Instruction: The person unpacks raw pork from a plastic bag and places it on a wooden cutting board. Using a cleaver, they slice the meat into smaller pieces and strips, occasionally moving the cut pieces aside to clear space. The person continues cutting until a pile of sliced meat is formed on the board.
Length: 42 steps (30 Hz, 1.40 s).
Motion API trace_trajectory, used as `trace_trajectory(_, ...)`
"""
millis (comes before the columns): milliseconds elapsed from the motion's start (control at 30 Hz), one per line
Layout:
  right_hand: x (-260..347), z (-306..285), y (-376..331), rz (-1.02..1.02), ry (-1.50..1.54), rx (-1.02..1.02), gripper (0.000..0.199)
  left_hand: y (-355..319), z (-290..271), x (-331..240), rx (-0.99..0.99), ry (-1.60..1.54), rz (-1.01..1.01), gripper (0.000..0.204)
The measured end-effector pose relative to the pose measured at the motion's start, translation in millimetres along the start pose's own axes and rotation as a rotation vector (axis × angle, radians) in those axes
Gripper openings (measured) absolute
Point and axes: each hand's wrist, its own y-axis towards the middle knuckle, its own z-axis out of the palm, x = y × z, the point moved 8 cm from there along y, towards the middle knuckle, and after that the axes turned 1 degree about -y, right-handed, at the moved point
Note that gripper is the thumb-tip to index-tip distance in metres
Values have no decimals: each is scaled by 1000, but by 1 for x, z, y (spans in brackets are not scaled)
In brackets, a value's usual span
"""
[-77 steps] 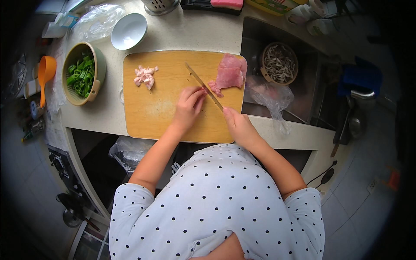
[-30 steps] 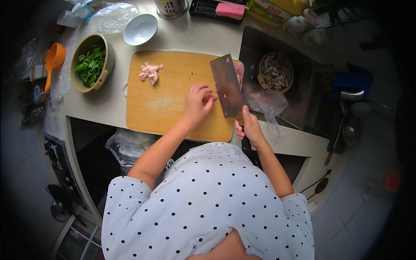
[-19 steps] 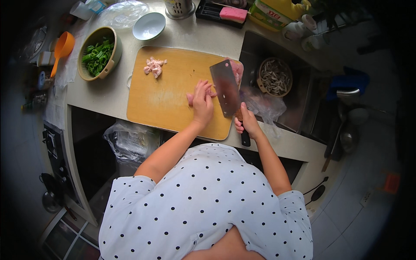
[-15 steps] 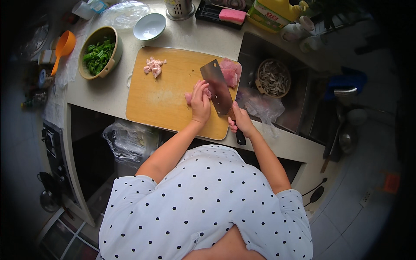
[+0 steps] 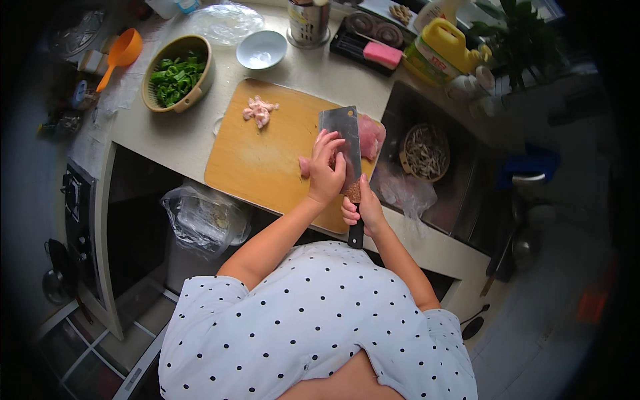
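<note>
Pale kitchen surface (image 5: 170,137) held a wooden cutting board (image 5: 267,160). At its 11 o'clock lay a few cut pink meat bits (image 5: 259,111). The left hand (image 5: 327,170) pressed curled fingers on the big pink meat slab (image 5: 368,135), mostly uncut. The right hand (image 5: 363,210) was closed around the steel cleaver (image 5: 341,133).

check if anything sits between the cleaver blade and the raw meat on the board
Nothing visible does. The cleaver stands against the raw meat, with the left hand flat on the blade's other side and the right hand on its handle.

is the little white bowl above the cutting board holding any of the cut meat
No, the white bowl looks bare inside; the cut meat pieces lie on the cutting board.
</note>
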Motion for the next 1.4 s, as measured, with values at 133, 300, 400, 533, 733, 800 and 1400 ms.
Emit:
trace_trajectory(133, 45, 55, 24, -25, -10, 112, 64, 70, -35, -30, -51, 107, 167, 16)
trace_trajectory(300, 102, 133, 85, -17, -115, 182, 68, 164, -86, -16, -180, 225, 308, 13)
trace_trajectory(400, 131, 161, 119, -27, -80, 158, 64, 210, -108, 11, -271, 226, 295, 12)
trace_trajectory(533, 150, 173, 152, -45, -54, 122, 54, 250, -116, 60, -308, 193, 186, 12)
trace_trajectory(733, 158, 154, 169, -10, -59, 69, 49, 282, -110, 148, -366, 164, 43, 12)
trace_trajectory(800, 161, 146, 168, -15, -84, 97, 47, 289, -104, 169, -257, 144, -104, 14)
trace_trajectory(1400, 151, 149, 164, 22, 127, 120, 42, 245, -104, 75, 343, 688, 607, 43)
